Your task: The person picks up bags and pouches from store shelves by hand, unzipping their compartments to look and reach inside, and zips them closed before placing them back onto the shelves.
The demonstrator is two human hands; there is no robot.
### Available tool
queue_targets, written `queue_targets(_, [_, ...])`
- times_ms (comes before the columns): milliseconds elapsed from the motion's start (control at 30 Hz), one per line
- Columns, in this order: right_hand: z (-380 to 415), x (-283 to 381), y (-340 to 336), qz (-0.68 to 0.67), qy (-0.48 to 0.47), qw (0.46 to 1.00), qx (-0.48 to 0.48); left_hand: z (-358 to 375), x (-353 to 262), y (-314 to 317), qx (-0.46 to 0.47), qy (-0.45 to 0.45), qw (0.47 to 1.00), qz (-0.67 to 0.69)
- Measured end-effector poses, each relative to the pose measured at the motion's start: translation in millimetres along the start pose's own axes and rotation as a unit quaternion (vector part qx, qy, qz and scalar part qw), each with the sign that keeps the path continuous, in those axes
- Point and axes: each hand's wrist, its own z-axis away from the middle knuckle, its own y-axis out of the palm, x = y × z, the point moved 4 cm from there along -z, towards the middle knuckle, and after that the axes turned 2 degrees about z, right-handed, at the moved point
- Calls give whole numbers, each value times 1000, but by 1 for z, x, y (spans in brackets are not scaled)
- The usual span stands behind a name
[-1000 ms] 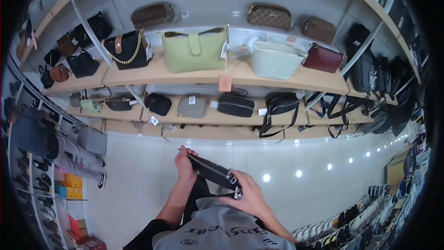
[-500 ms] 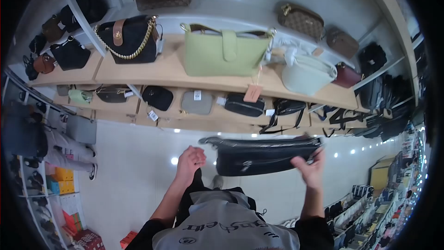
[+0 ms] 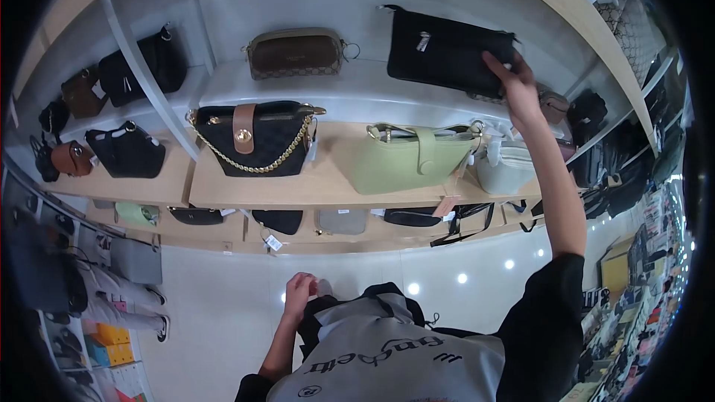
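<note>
My right hand (image 3: 514,78) grips the right end of a flat black zip pouch (image 3: 439,48), its thumb across the front. The pouch is raised in front of the upper shelf (image 3: 223,93), tilted down to the right, and largely covers a brown checked bag behind it. A small metal zip pull hangs on its face. Low in front of my body, my left hand (image 3: 299,292) is empty, its fingers loosely bent. A brown pouch (image 3: 294,53) sits on the upper shelf, left of the black one.
On the wooden shelf (image 3: 328,190) below stand a black bag with a gold chain (image 3: 253,140), a green handbag (image 3: 417,160) and a pale bucket bag (image 3: 506,167). Smaller bags line the lowest shelf. A person's legs (image 3: 123,301) show at left; packed goods racks (image 3: 640,313) stand at right.
My right hand has lifted the black pouch from waist height up to the upper shelf. My left hand stays low, apart from it. The view has tilted upward.
</note>
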Motion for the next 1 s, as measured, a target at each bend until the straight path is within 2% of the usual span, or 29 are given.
queue_targets(67, [-24, -22, 22, 8, 53, 998, 24, -19, 25, -35, -27, 11, 999, -36])
queue_targets(167, [-69, -93, 39, -5, 38, 997, 70, -31, 81, -90, -74, -9, 994, -85])
queue_targets(267, [-86, -133, 49, -65, 22, 990, 127, -24, 147, -148, -124, -47, 985, -107])
queue_targets(300, [-88, -133, 49, -73, 37, 985, 150, -17, 165, -161, -149, -88, 978, -113])
queue_targets(367, [-96, -139, 46, -120, 83, 970, 196, -7, 213, -186, -153, -187, 970, -36])
queue_targets(400, [-98, -142, 45, -140, 106, 960, 219, -1, 239, -197, -122, -185, 971, -87])
queue_targets(467, [-94, -148, 38, -118, 155, 964, 181, 13, 276, -211, -63, -172, 965, -188])
queue_targets(500, [-95, -148, 35, -105, 176, 965, 162, 25, 298, -209, -157, -295, 941, -58])
queue_targets(533, [-91, -144, 34, -127, 190, 961, 153, 30, 292, -208, -116, -277, 939, -170])
queue_targets(600, [-75, -133, 38, -170, 221, 950, 139, 36, 287, -211, -29, -233, 893, -385])
queue_targets(633, [-73, -128, 38, -149, 214, 956, 131, 33, 282, -208, 28, -155, 870, -468])
queue_targets(700, [-70, -120, 35, -106, 202, 967, 116, 21, 269, -199, 126, 46, 782, -609])
queue_targets(733, [-71, -118, 34, -93, 197, 969, 117, 21, 263, -189, 152, 182, 692, -682])
queue_targets(767, [-74, -116, 33, -80, 192, 971, 118, 6, 266, -189, 136, 6, 821, -555])
queue_targets(800, [-76, -114, 31, -68, 187, 973, 120, -7, 271, -191, 25, -169, 942, -289])
queue_targets(833, [-75, -112, 26, -19, 205, 973, 100, -18, 282, -198, -127, -262, 951, -106])
queue_targets(900, [-77, -110, 17, -11, 188, 977, 100, -44, 269, -196, -93, -235, 963, -92])
queue_targets(1000, [-69, -98, 11, 10, 158, 985, 74, -61, 210, -166, 3, -83, 965, -248])
